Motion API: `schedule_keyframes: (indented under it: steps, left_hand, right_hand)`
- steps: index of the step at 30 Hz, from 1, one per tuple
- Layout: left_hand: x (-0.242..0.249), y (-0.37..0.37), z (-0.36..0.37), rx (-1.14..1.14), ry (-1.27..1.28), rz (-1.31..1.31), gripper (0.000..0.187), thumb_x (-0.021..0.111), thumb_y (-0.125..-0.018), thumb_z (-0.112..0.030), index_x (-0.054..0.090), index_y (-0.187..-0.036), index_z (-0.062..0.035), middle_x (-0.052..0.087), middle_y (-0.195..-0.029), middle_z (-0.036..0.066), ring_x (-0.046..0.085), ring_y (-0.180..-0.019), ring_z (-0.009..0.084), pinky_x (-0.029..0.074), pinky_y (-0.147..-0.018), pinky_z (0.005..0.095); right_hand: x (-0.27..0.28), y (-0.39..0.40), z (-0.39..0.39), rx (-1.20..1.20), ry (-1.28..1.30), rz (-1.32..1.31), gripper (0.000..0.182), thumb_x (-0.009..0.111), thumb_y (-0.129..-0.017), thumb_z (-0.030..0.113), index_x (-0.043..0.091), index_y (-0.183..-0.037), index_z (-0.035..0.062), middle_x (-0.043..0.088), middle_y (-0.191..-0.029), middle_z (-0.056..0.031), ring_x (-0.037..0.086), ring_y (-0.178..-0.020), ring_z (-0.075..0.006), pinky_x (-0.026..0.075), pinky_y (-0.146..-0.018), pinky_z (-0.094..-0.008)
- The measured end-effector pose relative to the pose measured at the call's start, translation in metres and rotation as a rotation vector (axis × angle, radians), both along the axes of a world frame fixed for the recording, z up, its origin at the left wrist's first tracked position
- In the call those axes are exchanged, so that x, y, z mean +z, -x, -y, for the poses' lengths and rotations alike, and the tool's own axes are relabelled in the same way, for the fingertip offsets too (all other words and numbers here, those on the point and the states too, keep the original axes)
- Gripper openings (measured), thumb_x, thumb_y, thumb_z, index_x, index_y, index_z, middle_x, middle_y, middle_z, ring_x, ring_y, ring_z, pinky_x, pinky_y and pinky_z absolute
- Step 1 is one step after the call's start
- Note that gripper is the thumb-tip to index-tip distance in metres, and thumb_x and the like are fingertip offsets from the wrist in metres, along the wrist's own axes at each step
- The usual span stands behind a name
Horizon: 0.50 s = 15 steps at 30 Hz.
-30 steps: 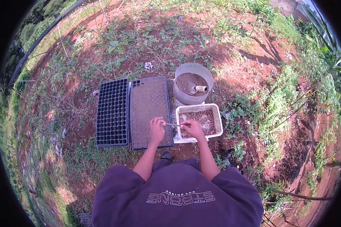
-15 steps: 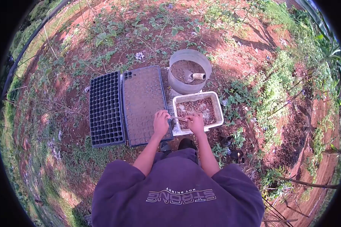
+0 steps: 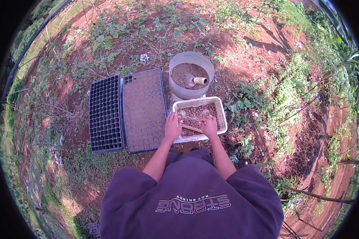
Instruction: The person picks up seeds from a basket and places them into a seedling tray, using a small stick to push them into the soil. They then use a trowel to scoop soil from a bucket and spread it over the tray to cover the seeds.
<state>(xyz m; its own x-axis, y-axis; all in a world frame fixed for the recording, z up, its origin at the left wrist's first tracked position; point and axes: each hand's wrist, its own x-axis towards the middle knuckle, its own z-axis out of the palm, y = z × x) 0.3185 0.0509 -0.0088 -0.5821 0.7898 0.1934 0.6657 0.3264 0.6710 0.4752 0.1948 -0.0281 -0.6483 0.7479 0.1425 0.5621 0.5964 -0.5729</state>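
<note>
Both of my hands pinch a small, flat, pale-edged rectangular thing [image 3: 192, 128], maybe a thin see-through packet; its exact kind I cannot make out. My left hand [image 3: 173, 126] grips its left end, close to the soil-filled seedling tray. On its right end, the fingers of my right hand [image 3: 208, 126] are closed. Both hands are over the near part of a white plastic basket [image 3: 223, 119] that contains many small brown lumps [image 3: 207, 108] and some whitish patches.
A soil-filled seedling tray [image 3: 143, 103] lies left of the basket, beside a black tray with bare cells [image 3: 105, 115]. Behind the basket stands a round translucent tub [image 3: 189, 93] of soil with a scoop [image 3: 199, 80] in it. Weeds and reddish ground surround everything.
The held thing has tilted from nearly edge-on to showing its flat face. My hands have shifted slightly, and the view has moved so the trays and containers appear further left.
</note>
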Motion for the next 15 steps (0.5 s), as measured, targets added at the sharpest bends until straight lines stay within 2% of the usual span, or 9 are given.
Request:
schedule_keyframes:
  steps: [1, 3, 4, 6, 11, 15]
  left_hand:
    - [-0.005, -0.002, -0.003, 0.005, -0.001, -0.001, 0.024, 0.06, -0.085, -0.016, 0.054, -0.106, -0.0033, 0.046, -0.131, 0.019, 0.037, -0.128, 0.0396, 0.03, -0.109, 0.0462]
    - [-0.013, -0.01, -0.006, 0.002, 0.093, -0.001, 0.035, 0.059, -0.086, -0.019, 0.05, -0.114, 0.0005, 0.034, -0.141, 0.026, 0.026, -0.135, 0.0443, 0.025, -0.112, 0.0484]
    - [-0.016, -0.013, -0.007, 0.007, 0.095, 0.0, 0.035, 0.059, -0.086, -0.019, 0.05, -0.114, 0.0005, 0.034, -0.141, 0.026, 0.026, -0.135, 0.0443, 0.025, -0.112, 0.0484]
    - [-0.02, -0.017, -0.009, -0.012, 0.198, -0.01, 0.043, 0.058, -0.086, -0.02, 0.047, -0.12, 0.0039, 0.021, -0.147, 0.03, 0.018, -0.139, 0.0462, 0.022, -0.114, 0.0493]
    - [-0.025, -0.024, -0.011, 0.025, 0.257, -0.065, 0.045, 0.058, -0.085, -0.019, 0.046, -0.122, 0.0045, 0.017, -0.151, 0.027, 0.015, -0.141, 0.043, 0.02, -0.114, 0.0499]
    - [-0.014, -0.026, -0.016, 0.068, 0.372, -0.017, 0.047, 0.058, -0.084, -0.019, 0.046, -0.125, 0.0027, 0.017, -0.152, 0.023, 0.015, -0.143, 0.0378, 0.021, -0.114, 0.0514]
  right_hand:
    - [0.001, -0.001, -0.004, 0.005, -0.001, -0.001, 0.011, 0.068, -0.077, 0.014, 0.074, -0.087, 0.0135, 0.067, -0.098, -0.0083, 0.053, -0.095, -0.0328, 0.042, -0.088, -0.0398]
    - [0.002, -0.005, -0.009, 0.007, 0.099, 0.071, 0.011, 0.069, -0.076, 0.016, 0.075, -0.086, 0.0131, 0.067, -0.097, -0.009, 0.054, -0.093, -0.0334, 0.042, -0.089, -0.04]
    - [0.002, -0.008, -0.01, 0.013, 0.1, 0.072, 0.011, 0.069, -0.076, 0.016, 0.075, -0.086, 0.0131, 0.067, -0.097, -0.009, 0.054, -0.093, -0.0334, 0.042, -0.089, -0.04]
    - [-0.004, -0.012, -0.012, 0.016, 0.078, 0.05, 0.011, 0.068, -0.076, 0.017, 0.075, -0.084, 0.0134, 0.067, -0.094, -0.0098, 0.055, -0.09, -0.0345, 0.043, -0.087, -0.042]
    - [-0.041, -0.016, -0.034, 0.085, 0.046, 0.155, 0.012, 0.065, -0.078, 0.018, 0.075, -0.084, 0.0144, 0.067, -0.09, -0.0098, 0.055, -0.089, -0.0353, 0.044, -0.086, -0.0439]
    - [-0.03, -0.017, -0.039, 0.127, 0.062, 0.204, 0.014, 0.063, -0.08, 0.02, 0.075, -0.085, 0.0141, 0.067, -0.091, -0.0089, 0.054, -0.094, -0.0349, 0.043, -0.089, -0.043]
